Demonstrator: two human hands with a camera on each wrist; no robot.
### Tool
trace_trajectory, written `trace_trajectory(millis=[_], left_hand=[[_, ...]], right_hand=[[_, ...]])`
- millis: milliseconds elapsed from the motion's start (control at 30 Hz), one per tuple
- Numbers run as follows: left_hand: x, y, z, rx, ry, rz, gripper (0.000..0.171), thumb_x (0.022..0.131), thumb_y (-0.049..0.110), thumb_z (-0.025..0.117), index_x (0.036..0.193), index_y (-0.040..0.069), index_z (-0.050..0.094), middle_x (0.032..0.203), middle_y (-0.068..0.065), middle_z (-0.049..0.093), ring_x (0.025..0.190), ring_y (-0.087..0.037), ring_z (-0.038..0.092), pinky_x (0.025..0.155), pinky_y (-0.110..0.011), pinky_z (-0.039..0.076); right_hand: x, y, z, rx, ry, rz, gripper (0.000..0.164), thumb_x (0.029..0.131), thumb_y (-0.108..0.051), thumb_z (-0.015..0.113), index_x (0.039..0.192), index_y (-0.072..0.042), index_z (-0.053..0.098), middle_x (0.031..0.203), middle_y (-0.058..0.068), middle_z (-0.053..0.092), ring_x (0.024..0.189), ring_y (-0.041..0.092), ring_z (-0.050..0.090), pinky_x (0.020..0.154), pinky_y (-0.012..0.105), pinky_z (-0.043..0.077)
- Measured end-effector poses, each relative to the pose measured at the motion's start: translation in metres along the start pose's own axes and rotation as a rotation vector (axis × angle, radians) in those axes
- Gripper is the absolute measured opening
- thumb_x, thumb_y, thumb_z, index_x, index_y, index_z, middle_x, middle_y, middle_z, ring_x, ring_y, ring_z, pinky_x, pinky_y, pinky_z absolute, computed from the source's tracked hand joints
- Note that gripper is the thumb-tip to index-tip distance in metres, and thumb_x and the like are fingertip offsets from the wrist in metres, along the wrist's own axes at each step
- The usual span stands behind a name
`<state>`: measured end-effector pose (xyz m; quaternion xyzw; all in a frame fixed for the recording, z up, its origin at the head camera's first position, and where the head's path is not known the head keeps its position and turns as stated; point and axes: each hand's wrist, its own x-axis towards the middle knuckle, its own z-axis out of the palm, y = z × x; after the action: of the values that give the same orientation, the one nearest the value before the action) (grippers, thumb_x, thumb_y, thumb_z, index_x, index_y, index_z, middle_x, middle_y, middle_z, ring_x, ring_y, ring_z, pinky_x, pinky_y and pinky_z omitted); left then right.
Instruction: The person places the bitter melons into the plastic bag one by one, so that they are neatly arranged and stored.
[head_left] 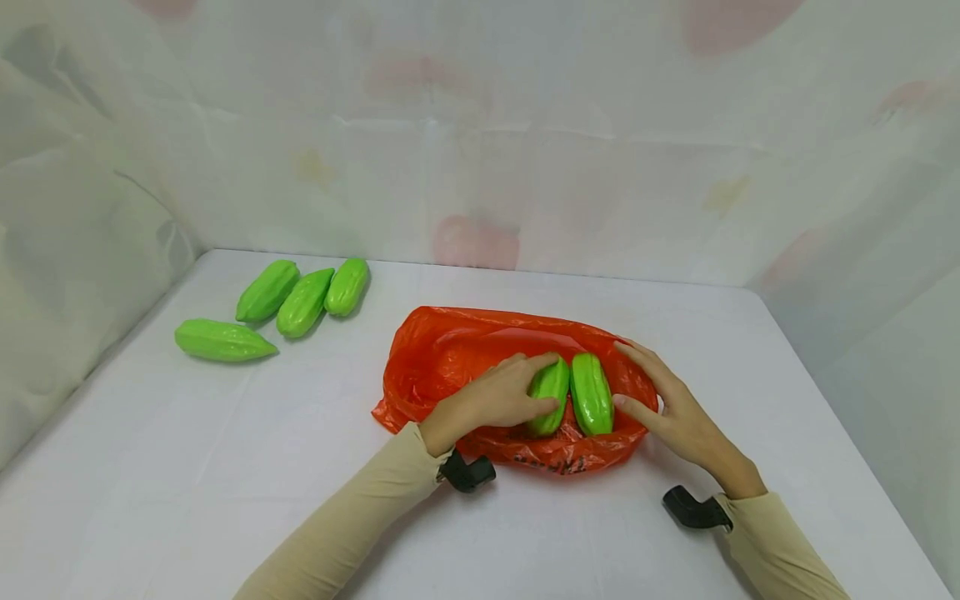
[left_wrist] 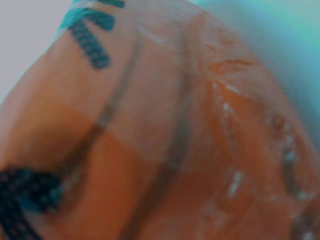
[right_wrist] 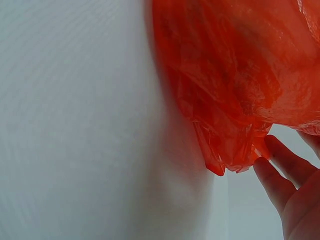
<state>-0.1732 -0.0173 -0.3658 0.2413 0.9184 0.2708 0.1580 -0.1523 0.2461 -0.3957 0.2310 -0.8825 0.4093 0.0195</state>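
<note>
A red plastic bag [head_left: 450, 333] lies with its mouth spread wide on the white table. Inside its right part sit two ridged green gourds side by side. My left hand [head_left: 502, 393] reaches into the bag and grips the left gourd [head_left: 550, 398] between thumb and fingers. The right gourd [head_left: 592, 396] lies against the bag's right side. At that side my right hand [head_left: 678, 417] touches the bag's rim, fingers and thumb spread, the thumb tip close to the right gourd. In the left wrist view the bag's red film [left_wrist: 150, 125] fills most of the picture, hiding the hand.
More green gourds lie at the table's back left: one lying sideways [head_left: 223, 340], and three close together, the left [head_left: 267, 291], middle [head_left: 303, 303] and right [head_left: 347, 287]. A pale printed cloth [head_left: 480, 167] hangs behind the table.
</note>
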Motion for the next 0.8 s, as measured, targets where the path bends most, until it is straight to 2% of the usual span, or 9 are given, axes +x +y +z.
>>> trace_trajectory(millis=[133, 333, 533, 800], left_hand=[[0.0016, -0.0001, 0.0005, -0.033, 0.027, 0.001, 0.066, 0.094, 0.037, 0.065, 0.152, 0.016, 0.039, 0.115, -0.008, 0.060, 0.105, -0.019, 0.052, 0.088, -0.034, 0.047], [0.0037, -0.0024, 0.0008, -0.077, 0.044, 0.010, 0.066, 0.094, 0.032, 0.066, 0.151, 0.013, 0.040, 0.134, -0.011, 0.058, 0.119, -0.023, 0.052, 0.106, -0.041, 0.044], [0.0039, -0.0025, 0.0003, -0.094, 0.035, 0.020, 0.066, 0.094, 0.030, 0.068, 0.151, 0.011, 0.039, 0.133, -0.010, 0.059, 0.117, -0.022, 0.054, 0.107, -0.041, 0.045], [0.0013, -0.0027, -0.0048, -0.080, 0.053, 0.022, 0.066, 0.093, 0.031, 0.069, 0.150, 0.011, 0.041, 0.144, -0.010, 0.054, 0.132, -0.026, 0.050, 0.113, -0.044, 0.040]], right_hand=[[0.0002, 0.0001, -0.0003, -0.006, -0.001, -0.001, 0.065, 0.096, -0.016, 0.064, 0.154, -0.015, 0.035, 0.159, 0.016, 0.031, 0.143, 0.043, 0.033, 0.107, 0.071, 0.033], [0.0001, 0.0006, -0.0005, -0.005, -0.001, 0.003, 0.065, 0.096, -0.016, 0.064, 0.154, -0.016, 0.035, 0.159, 0.016, 0.031, 0.144, 0.044, 0.031, 0.107, 0.071, 0.032], [-0.0002, 0.0006, -0.0004, -0.004, 0.002, -0.001, 0.065, 0.096, -0.016, 0.064, 0.154, -0.016, 0.035, 0.159, 0.016, 0.031, 0.144, 0.044, 0.031, 0.107, 0.072, 0.032], [-0.0005, 0.0010, -0.0002, -0.007, 0.003, 0.001, 0.065, 0.096, -0.016, 0.064, 0.154, -0.016, 0.035, 0.159, 0.016, 0.031, 0.144, 0.044, 0.031, 0.107, 0.072, 0.031]])
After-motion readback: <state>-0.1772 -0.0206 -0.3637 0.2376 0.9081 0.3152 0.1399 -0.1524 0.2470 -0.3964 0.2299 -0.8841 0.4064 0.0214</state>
